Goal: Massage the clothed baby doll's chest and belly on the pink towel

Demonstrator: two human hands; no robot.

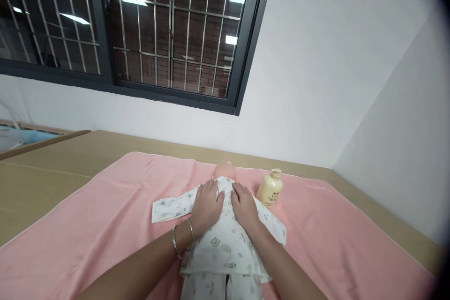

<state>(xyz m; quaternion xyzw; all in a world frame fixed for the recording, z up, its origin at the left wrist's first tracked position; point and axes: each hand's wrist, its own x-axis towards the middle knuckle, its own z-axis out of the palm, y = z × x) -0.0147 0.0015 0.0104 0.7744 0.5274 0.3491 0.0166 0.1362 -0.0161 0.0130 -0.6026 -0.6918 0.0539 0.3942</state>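
A baby doll (pixel 225 170) lies on its back, its head toward the wall. It wears a white printed top (pixel 225 243) with long sleeves spread to both sides, and matching trousers (pixel 204 287) show at the bottom edge. My left hand (pixel 208 204) rests flat on the left side of the doll's chest, fingers stretched out. On the right side of the chest lies my right hand (pixel 245 205), likewise flat with fingers extended. Both hands touch the cloth and hold nothing. Two silver bangles (pixel 183 238) circle my left wrist.
A pale yellow pump bottle (pixel 270 188) stands right of the doll on a pink blanket (pixel 116 211). The blanket covers a wooden tabletop (pixel 52 173) set against a white wall (pixel 302 79). A dark-framed window (pixel 235 98) with bars is above. Something light blue (pixel 35 136) lies beyond the left edge.
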